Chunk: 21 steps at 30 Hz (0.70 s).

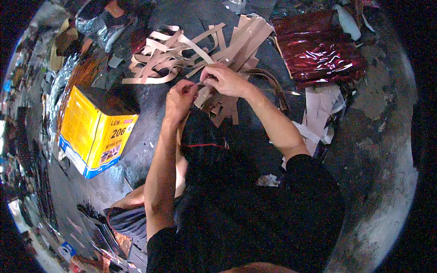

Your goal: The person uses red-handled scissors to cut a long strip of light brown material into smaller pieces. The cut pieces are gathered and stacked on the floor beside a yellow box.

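Observation:
My left hand [180, 100] and my right hand [224, 80] meet over a heap of beige strips. The fingers of both are pinched together on a narrow strip [200, 83], of which only a short bit shows between them. Beneath my right hand and wrist lies a bundle of flat beige strips [248, 41], some of their ends [227, 109] poking out below it. Loose, curled strips [159, 57] are tangled just beyond my left hand. A dark brown band [273, 84] curves away to the right of my right wrist.
A yellow, blue-based tin [93, 132] with a dark opening stands at the left. Shiny dark red sheeting [321, 50] lies at the far right, with pale scraps [316, 109] nearer. Scraps and wrappings [98, 34] clutter the far left. Small crumpled bits [268, 180] lie beside me.

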Available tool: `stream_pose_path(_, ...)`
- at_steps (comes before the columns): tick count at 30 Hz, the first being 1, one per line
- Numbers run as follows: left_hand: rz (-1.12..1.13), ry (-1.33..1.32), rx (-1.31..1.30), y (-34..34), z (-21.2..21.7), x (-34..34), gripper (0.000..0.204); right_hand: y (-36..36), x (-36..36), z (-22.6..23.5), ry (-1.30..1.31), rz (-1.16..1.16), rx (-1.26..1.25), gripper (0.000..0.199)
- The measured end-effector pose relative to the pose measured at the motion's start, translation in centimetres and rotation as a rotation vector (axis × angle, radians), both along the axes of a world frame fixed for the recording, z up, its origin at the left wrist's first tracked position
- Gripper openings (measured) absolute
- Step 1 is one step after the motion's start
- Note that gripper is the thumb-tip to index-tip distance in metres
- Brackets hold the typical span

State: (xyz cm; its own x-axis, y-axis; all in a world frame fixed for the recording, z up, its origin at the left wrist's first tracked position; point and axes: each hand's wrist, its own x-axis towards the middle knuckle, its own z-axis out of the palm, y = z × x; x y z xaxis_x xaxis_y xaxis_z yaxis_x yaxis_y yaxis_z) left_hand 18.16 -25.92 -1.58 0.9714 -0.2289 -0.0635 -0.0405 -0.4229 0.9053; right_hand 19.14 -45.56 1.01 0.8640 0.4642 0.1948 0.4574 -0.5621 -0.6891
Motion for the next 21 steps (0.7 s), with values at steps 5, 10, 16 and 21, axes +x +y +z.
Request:
stream_pose_path(5, 0.047, 0.068, -0.126, -0.5, 1.6, -0.5, 0.020, 1.3, -2.7, 2.0, -0.140, -0.224, 0.079, 0.021)
stream_pose_path(10, -0.055, 0.052, -0.239, -1.4, 3.5, -1.2, 0.018, 1.4, -3.9, 2.6, 0.088, -0.303, 0.257, 0.021)
stream_pose_path(16, -0.058, -0.104, -0.221, -2.0, 3.5, -1.9, 0.013, 0.5, -4.7, 3.5, 0.084, -0.257, 0.194, 0.018)
stream_pose_path(21, -0.028, -0.521, 0.148, -0.8, 5.4, -3.3, 0.009, 0.9, -4.8, 2.1, 0.084, -0.327, 0.264, 0.017)
